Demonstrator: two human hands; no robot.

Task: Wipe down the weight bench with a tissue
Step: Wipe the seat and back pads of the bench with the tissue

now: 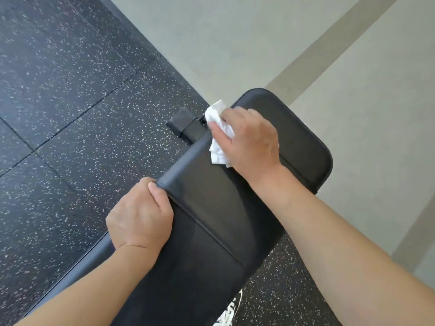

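— Nearest first?
— Left hand (pixel 141 215), curled over the near corner of the long black pad of the bench (pixel 211 231), thumb on top, fingers wrapped down round the edge. Gripping the pad itself.

— And just past that hand?
— A stitched seam running along the pad, then bare black vinyl up to the gap between the two pads.

— Further out?
— Right hand (pixel 249 140), palm down over the gap, wrist toward the near pad, fingers reaching onto the far seat pad. Holding a crumpled white tissue (pixel 219 137), pinched between thumb and fingers and pressed against the bench at the pad's left edge. Part of the tissue sticking out beyond the fingertips, part bunched under the palm.

— Beyond the right hand?
— To its left, a black frame foot (pixel 182 123) on the speckled rubber floor (pixel 70 90). Past the fingertips, the rounded far end of the seat pad, then pale grey flooring (pixel 235 31).

— Anything close in, below the right forearm?
— A white shoe (pixel 229 311), partly hidden under the bench.
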